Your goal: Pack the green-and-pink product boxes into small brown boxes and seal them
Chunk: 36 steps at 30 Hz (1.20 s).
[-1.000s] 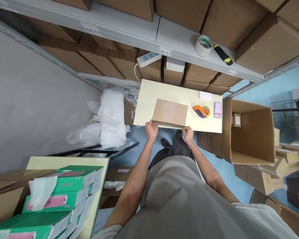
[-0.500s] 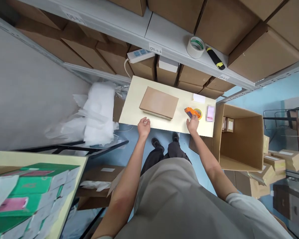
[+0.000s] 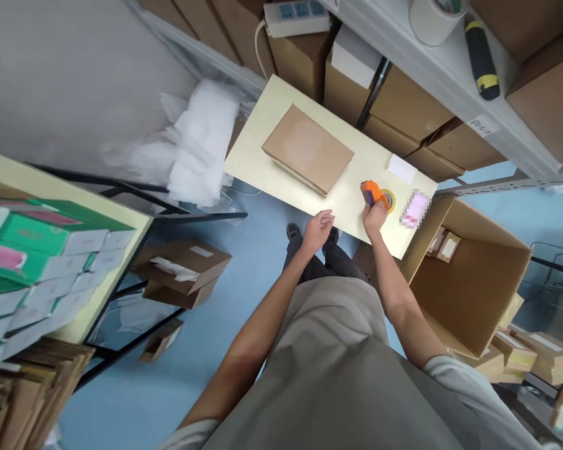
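A closed brown cardboard box (image 3: 308, 149) lies flat on the pale yellow table (image 3: 263, 147). To its right, my right hand (image 3: 374, 217) is closed around the handle of an orange tape dispenser (image 3: 373, 194) with a yellow roll. My left hand (image 3: 318, 227) hovers at the table's near edge with fingers loosely apart, holding nothing. A white slip (image 3: 400, 168) and a pink item (image 3: 415, 209) lie at the table's right end.
A large open carton (image 3: 469, 275) stands right of the table. Shelves of brown boxes (image 3: 403, 100) run behind, with a tape roll (image 3: 431, 19), a black-yellow tool (image 3: 481, 59) and a power strip (image 3: 296, 10). White wrap (image 3: 201, 147) is piled left. Green boxes (image 3: 32, 250) sit on a second table.
Both hands left the brown box, which moved away from the table's edge. My right hand went to the tape dispenser and closed on it. The view tilted and swung left.
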Motion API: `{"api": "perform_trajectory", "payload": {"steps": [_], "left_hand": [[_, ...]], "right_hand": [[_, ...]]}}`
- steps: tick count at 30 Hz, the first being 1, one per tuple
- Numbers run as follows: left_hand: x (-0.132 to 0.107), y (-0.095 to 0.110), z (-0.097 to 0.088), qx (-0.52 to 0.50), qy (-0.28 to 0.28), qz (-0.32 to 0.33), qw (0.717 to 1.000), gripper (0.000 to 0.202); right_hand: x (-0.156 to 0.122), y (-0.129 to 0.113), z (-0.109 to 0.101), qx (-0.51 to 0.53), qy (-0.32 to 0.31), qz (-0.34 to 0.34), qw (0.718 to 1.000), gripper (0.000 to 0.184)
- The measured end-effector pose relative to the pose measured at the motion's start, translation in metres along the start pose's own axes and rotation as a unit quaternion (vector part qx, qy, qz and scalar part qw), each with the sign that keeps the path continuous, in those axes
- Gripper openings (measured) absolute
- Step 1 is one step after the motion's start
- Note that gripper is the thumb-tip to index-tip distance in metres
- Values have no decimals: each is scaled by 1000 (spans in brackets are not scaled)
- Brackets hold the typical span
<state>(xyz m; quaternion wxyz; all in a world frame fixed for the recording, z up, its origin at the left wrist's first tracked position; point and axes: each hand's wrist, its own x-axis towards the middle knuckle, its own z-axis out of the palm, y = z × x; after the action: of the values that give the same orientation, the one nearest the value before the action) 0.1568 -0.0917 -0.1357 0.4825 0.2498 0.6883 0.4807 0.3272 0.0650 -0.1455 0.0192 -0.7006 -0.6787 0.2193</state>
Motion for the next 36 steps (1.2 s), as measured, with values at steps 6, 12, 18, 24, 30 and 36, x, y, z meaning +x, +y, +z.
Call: {"api": "perform_trajectory", "payload": {"steps": [6, 12, 18, 24, 30, 36], "left_hand": [[-23, 21, 36, -28, 10, 75, 997, 33], [-49, 46, 25, 14, 39, 140, 989, 24], [-56, 46, 1, 22, -32, 130, 991, 21], [-62, 47, -9, -4, -9, 116, 993, 39], [-62, 76, -25, -17, 42, 163, 986, 56], [-77, 122, -37, 86, 26, 228, 969, 44]], "right_hand": [[-51, 0, -23, 373, -113, -78, 918, 55], [-101, -26, -41, 556, -234, -28, 797, 54], [-110, -27, -48, 553, -311, 13, 773, 59], [-105, -13, -58, 468, -389, -49, 792, 66], [-93, -2, -86, 276, -322, -265, 866, 72], [-78, 10, -110, 120, -228, -444, 858, 48]]}}
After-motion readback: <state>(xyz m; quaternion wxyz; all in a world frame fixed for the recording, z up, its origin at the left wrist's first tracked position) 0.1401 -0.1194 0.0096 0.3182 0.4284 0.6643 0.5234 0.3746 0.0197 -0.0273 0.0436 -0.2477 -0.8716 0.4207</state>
